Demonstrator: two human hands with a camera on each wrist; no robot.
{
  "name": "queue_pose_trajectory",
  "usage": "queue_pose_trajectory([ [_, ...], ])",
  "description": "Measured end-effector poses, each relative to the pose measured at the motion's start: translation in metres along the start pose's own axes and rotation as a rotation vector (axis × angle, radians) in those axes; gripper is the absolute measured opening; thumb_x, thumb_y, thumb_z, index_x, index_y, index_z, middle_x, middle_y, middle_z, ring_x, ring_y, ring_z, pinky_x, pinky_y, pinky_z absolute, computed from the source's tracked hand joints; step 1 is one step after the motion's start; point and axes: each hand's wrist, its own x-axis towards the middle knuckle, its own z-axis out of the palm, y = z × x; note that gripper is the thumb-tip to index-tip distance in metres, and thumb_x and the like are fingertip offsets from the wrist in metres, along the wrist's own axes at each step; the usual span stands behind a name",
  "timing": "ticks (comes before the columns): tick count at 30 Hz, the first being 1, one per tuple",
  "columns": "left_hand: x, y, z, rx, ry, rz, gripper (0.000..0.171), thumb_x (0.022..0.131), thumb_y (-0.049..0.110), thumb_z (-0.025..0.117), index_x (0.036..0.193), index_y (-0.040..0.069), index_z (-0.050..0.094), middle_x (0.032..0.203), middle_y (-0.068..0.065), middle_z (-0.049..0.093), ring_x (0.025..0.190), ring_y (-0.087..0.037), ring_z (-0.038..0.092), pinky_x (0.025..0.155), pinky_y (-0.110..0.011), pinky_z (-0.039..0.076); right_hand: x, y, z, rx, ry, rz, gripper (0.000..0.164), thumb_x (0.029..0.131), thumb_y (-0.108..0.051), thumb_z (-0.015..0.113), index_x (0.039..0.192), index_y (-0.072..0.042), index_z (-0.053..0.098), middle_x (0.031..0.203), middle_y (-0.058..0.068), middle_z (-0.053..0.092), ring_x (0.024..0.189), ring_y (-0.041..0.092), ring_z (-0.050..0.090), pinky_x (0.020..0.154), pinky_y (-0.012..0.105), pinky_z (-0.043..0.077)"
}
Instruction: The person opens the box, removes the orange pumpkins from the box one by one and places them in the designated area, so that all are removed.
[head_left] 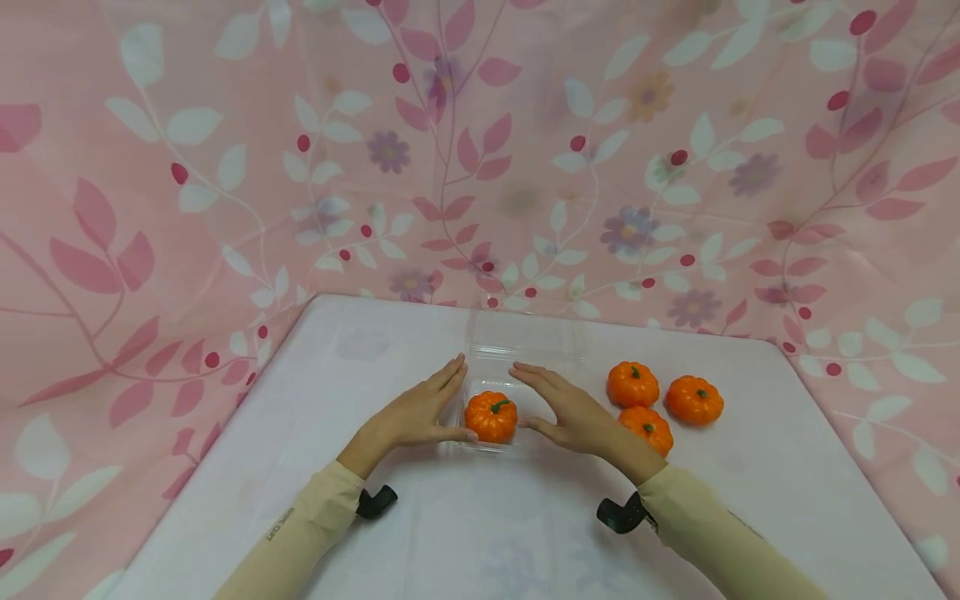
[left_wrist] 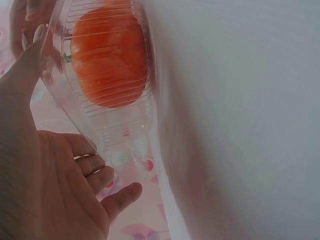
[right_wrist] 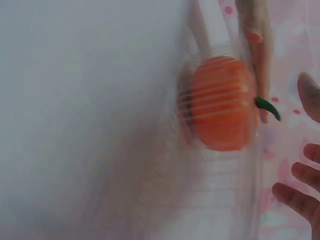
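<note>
A clear plastic box [head_left: 487, 447] stands in the middle of the table, its hinged lid [head_left: 528, 333] folded back behind it. Inside the box, at its near left, sits a small orange pumpkin [head_left: 492, 417] with a green stem [right_wrist: 267, 107]. My left hand [head_left: 416, 412] is at the box's left side, thumb at the near rim and fingers spread along the edge; the left wrist view shows the fingertips [left_wrist: 102, 175] right at the rim. Over the box's right part is my right hand [head_left: 566, 408], fingers extended and nothing held, apart from the pumpkin.
Three more orange pumpkins lie on the table right of the box: one at the back [head_left: 633, 384], one farther right [head_left: 694, 400], and one [head_left: 647, 428] partly behind the right forearm. The white table [head_left: 465, 533] meets a pink floral curtain [head_left: 480, 167] at its back edge.
</note>
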Motion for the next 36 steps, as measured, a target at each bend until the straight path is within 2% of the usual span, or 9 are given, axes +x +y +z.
queue_pose_trajectory([
  [7, 0.002, 0.001, 0.001, -0.010, -0.017, -0.005, 0.117, 0.077, 0.079, 0.057, 0.157, 0.005, 0.014, 0.166, -0.003, -0.001, 0.153, -0.024, 0.012, 0.118, -0.049, 0.029, 0.004, 0.001, 0.022, 0.014, -0.109, 0.006, 0.062, 0.089, -0.027, 0.073, 0.144, -0.012, 0.048, 0.150, 0.012, 0.045, 0.135, 0.030, 0.048, 0.103, 0.046, 0.049],
  [13, 0.003, 0.000, 0.003, 0.006, -0.016, -0.004, 0.117, 0.078, 0.080, 0.056, 0.157, 0.005, 0.012, 0.166, -0.004, -0.001, 0.153, -0.023, 0.010, 0.119, -0.046, 0.029, 0.005, -0.001, 0.031, 0.017, -0.149, -0.014, 0.053, 0.091, -0.028, 0.070, 0.140, -0.014, 0.054, 0.148, 0.008, 0.049, 0.134, 0.026, 0.048, 0.107, 0.043, 0.046],
  [19, 0.003, -0.001, 0.003, 0.017, -0.003, -0.001, 0.117, 0.078, 0.080, 0.055, 0.157, 0.005, 0.013, 0.166, -0.005, 0.001, 0.153, -0.023, 0.012, 0.118, -0.046, 0.030, 0.008, -0.002, 0.034, 0.028, -0.151, 0.007, 0.046, 0.091, -0.021, 0.070, 0.135, -0.012, 0.058, 0.145, 0.008, 0.051, 0.132, 0.027, 0.050, 0.107, 0.044, 0.046],
  [25, 0.002, 0.000, 0.000, 0.013, -0.006, -0.003, 0.117, 0.078, 0.080, 0.056, 0.157, 0.004, 0.014, 0.166, -0.005, 0.001, 0.152, -0.024, 0.013, 0.117, -0.047, 0.031, 0.012, -0.001, 0.035, 0.033, -0.154, 0.020, 0.041, 0.091, -0.020, 0.071, 0.129, -0.012, 0.061, 0.143, 0.006, 0.053, 0.130, 0.025, 0.051, 0.107, 0.042, 0.046],
  [32, 0.001, 0.000, -0.001, 0.009, -0.008, 0.000, 0.117, 0.078, 0.079, 0.056, 0.157, 0.004, 0.014, 0.166, -0.008, 0.003, 0.152, -0.025, 0.013, 0.117, -0.046, 0.032, 0.015, 0.000, 0.039, -0.012, -0.102, 0.008, 0.037, 0.087, -0.024, 0.076, 0.119, -0.012, 0.062, 0.131, 0.005, 0.056, 0.119, 0.021, 0.056, 0.102, 0.037, 0.051],
  [36, 0.000, 0.000, -0.002, 0.000, -0.015, -0.003, 0.117, 0.078, 0.079, 0.056, 0.157, 0.003, 0.013, 0.166, -0.006, 0.001, 0.152, -0.024, 0.012, 0.118, -0.046, 0.030, 0.015, 0.000, 0.040, -0.021, -0.094, 0.031, 0.036, 0.089, -0.020, 0.074, 0.122, -0.012, 0.062, 0.132, 0.007, 0.056, 0.120, 0.023, 0.056, 0.103, 0.039, 0.050],
])
